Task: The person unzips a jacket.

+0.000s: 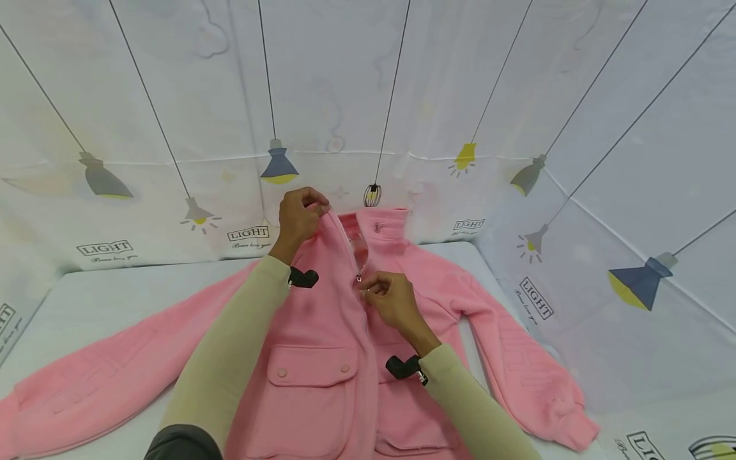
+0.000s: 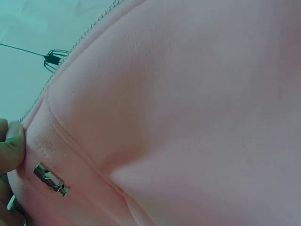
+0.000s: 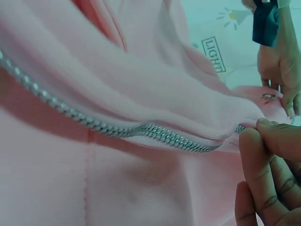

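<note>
Head view: pink jacket (image 1: pixel 313 409) lies below, left grip (image 1: pixel 300 217) pinching collar (image 1: pixel 392 220), right grip (image 1: pixel 393 298) pinching zipper (image 1: pixel 359 277).

- pink jacket (image 1: pixel 313 319): just the 1, mid-frame, w/ 2 sleeves
- zipper (image 3: pixel 162 135): 1, down the middle
- snap buttons (image 1: pixel 282 372): I get 2, bottom centre
- hands: 2, left hand (image 1: pixel 300 220) and right hand (image 1: pixel 393 300), both around centre
- printed lamps (image 1: pixel 279 165): 8 whole ones across the upper frame and right side, plus 1 cut off lower right
- LIGHT labels (image 1: pixel 248 234): 6, counting the ones cropped at far left and lower right
</note>
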The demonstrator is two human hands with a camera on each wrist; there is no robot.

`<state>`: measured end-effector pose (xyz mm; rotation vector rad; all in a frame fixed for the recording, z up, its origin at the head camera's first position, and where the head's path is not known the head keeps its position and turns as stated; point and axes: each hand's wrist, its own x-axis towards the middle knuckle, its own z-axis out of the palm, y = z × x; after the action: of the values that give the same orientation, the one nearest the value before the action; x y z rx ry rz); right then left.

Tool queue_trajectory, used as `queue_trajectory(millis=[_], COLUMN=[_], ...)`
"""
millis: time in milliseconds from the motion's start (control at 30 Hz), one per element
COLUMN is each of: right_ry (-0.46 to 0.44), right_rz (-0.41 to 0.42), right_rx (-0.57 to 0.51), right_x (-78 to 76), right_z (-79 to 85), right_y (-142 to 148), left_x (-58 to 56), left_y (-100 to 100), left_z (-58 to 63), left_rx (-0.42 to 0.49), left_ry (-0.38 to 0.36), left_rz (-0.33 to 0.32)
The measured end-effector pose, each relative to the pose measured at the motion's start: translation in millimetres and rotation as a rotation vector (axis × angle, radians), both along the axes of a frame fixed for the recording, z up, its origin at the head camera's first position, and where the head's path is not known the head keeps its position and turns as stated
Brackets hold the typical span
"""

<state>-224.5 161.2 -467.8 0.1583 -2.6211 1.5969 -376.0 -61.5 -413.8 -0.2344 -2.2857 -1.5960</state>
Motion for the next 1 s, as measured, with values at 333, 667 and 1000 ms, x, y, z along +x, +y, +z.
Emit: queue_trajectory(millis=[333,667,1000], right_ry=[-0.034,-0.057,-0.093], right_rz=[0.032,0.033,0.047], right_rx=[-0.085,-0.086,-0.090], right_x=[15.3,29.5,46.2], right_z=[2.3,-2.4,-6.3], right_y=[4,10,17], left_x=[0.8,0.1,1.3], left_y=[-1,-2,-6], left_z=[0.2,-0.7,-0.6], left_rx=[-0.004,-0.018,-0.008], left_ry=[-0.009,-0.008,-0.015], left_rz=[0.009,0.035,0.046])
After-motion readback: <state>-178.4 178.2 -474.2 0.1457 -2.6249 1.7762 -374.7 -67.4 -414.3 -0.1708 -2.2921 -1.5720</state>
